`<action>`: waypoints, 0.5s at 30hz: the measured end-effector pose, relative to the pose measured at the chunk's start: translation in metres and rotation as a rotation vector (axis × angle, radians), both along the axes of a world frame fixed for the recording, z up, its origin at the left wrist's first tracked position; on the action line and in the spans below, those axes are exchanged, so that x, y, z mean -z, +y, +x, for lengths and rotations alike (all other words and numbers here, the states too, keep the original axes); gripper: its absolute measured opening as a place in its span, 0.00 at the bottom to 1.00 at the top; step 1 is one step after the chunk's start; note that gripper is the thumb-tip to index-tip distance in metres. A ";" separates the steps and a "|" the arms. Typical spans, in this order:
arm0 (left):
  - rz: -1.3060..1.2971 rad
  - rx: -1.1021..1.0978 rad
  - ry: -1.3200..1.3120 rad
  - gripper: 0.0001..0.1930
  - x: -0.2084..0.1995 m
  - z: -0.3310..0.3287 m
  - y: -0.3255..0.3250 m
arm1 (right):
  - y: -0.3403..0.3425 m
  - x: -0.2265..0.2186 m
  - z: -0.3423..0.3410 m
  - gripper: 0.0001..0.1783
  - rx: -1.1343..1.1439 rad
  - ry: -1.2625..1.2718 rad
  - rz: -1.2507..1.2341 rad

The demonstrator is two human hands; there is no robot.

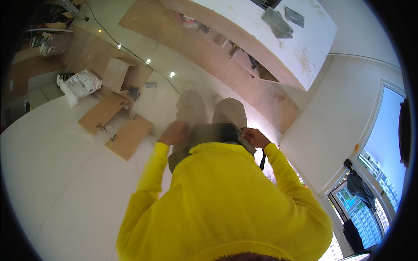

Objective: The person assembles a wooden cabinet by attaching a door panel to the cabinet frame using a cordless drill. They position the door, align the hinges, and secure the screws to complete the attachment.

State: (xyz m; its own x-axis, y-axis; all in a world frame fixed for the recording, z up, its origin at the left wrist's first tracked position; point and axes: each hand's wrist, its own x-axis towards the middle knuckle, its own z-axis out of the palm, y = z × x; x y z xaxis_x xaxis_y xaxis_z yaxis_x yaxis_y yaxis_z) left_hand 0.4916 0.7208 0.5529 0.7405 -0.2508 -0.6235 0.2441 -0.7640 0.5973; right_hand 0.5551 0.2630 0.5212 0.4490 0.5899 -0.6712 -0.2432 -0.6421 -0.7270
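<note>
My left hand (175,133) is at my left hip, smeared by motion, its fingers mostly unreadable. On the other side, my right hand (256,138) is closed in a pinch at the edge of grey-beige cloth (248,144) at my waist. Between the hands a black pouch-like piece (215,132) lies across my front, partly covered by the yellow top (226,191). Beige trousers (229,114) cover my legs below. A dark strap (263,160) hangs under my right wrist.
Two cabinet doors with hinges (129,137) lie at the left, near an open wooden box (118,74) and a white sack (82,85). A cable (135,55) crosses the floor. Ahead stands a long white-topped counter (300,52) with grey slabs (277,22). A window (385,143) is at the right.
</note>
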 end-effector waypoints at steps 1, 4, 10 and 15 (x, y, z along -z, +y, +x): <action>0.016 0.139 -0.014 0.12 0.002 0.027 0.023 | 0.026 -0.014 0.005 0.10 -0.009 0.020 -0.051; 0.150 0.015 -0.264 0.13 0.010 0.137 0.080 | 0.069 -0.007 0.028 0.11 -0.198 -0.026 -0.172; -0.146 -0.330 -1.133 0.16 -0.027 0.392 0.078 | 0.101 0.113 0.083 0.10 0.080 0.144 -0.144; -0.459 -0.287 -1.674 0.08 0.076 0.507 0.063 | 0.141 0.255 0.196 0.10 0.138 -0.300 -0.291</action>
State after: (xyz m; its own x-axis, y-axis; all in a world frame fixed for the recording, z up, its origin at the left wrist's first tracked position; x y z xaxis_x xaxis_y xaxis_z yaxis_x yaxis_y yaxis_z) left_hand 0.9986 0.7838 0.4772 0.5013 0.0698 0.8625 -0.7171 -0.5244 0.4592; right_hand 0.7512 0.4039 0.2657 0.7108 0.3158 -0.6285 -0.1472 -0.8070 -0.5719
